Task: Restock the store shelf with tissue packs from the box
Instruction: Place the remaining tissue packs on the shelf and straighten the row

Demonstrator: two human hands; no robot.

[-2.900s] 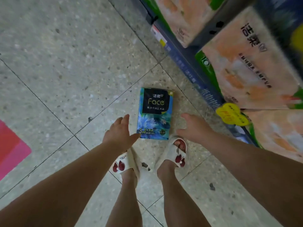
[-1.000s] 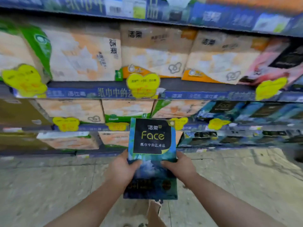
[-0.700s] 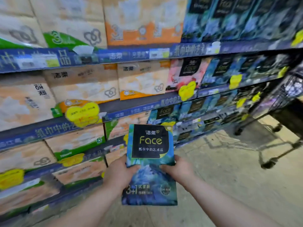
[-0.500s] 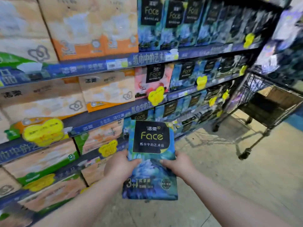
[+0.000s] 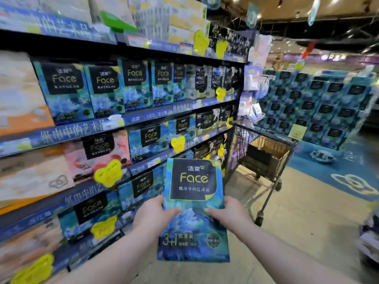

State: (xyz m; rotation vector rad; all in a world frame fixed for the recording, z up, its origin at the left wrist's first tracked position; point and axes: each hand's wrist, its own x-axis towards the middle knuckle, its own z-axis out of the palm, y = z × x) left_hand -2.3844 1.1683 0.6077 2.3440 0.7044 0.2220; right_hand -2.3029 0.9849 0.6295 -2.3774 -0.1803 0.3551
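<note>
I hold a blue tissue pack (image 5: pixel 193 210) with a black "Face" label upright in front of me, at chest height. My left hand (image 5: pixel 152 215) grips its left edge and my right hand (image 5: pixel 227 215) grips its right edge, thumbs on the front. The store shelf (image 5: pixel 143 117) runs along my left, with rows of the same blue Face packs (image 5: pixel 106 89) standing on it. A cardboard box (image 5: pixel 268 149) sits inside a shopping cart ahead to the right.
The shopping cart (image 5: pixel 264 152) stands at the shelf's end, just beyond the pack. Orange and pink tissue packs (image 5: pixel 96 154) fill the shelf's left part. A large stacked display of blue packs (image 5: pixel 320 107) rises at the far right. Tan floor (image 5: pixel 303 218) lies to my right.
I picked the pack off the floor with both hands and raised it. My view swung up and right along the shelf, bringing the cart and the far display into sight.
</note>
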